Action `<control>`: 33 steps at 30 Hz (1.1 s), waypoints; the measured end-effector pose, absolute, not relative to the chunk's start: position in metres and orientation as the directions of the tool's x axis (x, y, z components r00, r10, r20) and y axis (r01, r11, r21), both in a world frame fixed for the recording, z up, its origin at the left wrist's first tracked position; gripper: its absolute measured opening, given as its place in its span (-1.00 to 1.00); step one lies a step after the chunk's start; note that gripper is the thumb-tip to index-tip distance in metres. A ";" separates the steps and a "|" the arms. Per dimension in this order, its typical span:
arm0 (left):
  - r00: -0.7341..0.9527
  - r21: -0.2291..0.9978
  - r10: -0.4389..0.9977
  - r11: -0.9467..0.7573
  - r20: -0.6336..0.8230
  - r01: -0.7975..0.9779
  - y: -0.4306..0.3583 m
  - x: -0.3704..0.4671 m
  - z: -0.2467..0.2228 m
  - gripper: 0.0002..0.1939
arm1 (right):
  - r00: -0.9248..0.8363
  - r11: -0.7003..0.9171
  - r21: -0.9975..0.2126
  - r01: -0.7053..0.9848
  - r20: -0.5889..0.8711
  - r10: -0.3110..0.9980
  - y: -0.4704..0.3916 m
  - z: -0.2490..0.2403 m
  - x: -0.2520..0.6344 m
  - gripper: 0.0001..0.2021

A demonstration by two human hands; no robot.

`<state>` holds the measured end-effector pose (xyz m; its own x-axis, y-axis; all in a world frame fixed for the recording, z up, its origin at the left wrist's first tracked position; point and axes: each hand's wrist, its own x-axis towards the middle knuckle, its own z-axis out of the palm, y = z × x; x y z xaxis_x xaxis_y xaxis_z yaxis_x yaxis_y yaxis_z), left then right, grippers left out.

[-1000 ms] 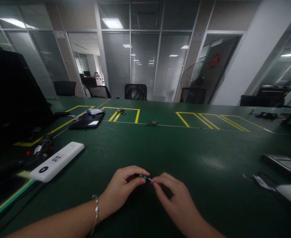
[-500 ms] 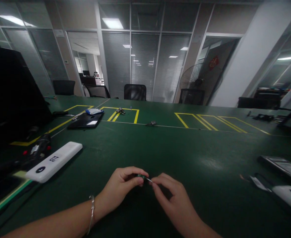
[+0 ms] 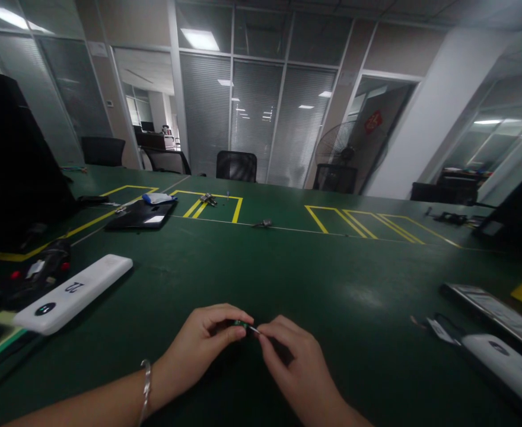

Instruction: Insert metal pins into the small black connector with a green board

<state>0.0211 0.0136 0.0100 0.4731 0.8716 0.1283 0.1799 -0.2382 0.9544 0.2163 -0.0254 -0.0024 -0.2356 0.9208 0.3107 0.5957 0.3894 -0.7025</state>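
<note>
Near the front middle of the green table point(image 3: 225, 267), my left hand point(image 3: 203, 344) pinches a small green part point(image 3: 242, 324) between thumb and fingers. A silvery bracelet point(image 3: 146, 382) circles that wrist. My right hand point(image 3: 294, 356) faces it, with thumb and index finger closed on a thin pale rod point(image 3: 254, 330). The rod's far end meets or lies very close to the green part; the exact contact is too small to tell. Both hands are just above the table, fingertips a short distance apart.
A white power bank point(image 3: 76, 293) marked 22 lies at the left, beside a dark device with red knobs point(image 3: 43, 267). A black tablet point(image 3: 140, 214) is behind. At the right are a phone-like device point(image 3: 495, 311) and another white power bank point(image 3: 501, 367). Small metal parts point(image 3: 208, 200) sit further back.
The view has turned slightly right, so hands and table objects appear further left. A yellow object has come into view at the right edge. Both hands keep their hold.
</note>
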 end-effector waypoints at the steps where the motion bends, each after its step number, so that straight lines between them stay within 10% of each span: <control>1: 0.476 0.958 0.872 -0.224 0.115 0.177 0.014 0.021 0.010 -0.82 | -0.235 0.391 -0.702 0.595 0.313 0.920 -0.025 -0.002 0.216 -0.81; 33: 0.481 0.996 0.876 -0.071 0.041 0.045 0.021 0.020 0.001 -0.87 | -0.174 0.332 -0.768 0.548 0.284 0.943 -0.027 0.002 0.215 -0.81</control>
<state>0.0203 0.0210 0.0006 0.4809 0.8758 0.0406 0.0454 -0.0712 0.9964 0.2151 -0.0265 0.0022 -0.1745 0.9430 0.2835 0.5482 0.3322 -0.7675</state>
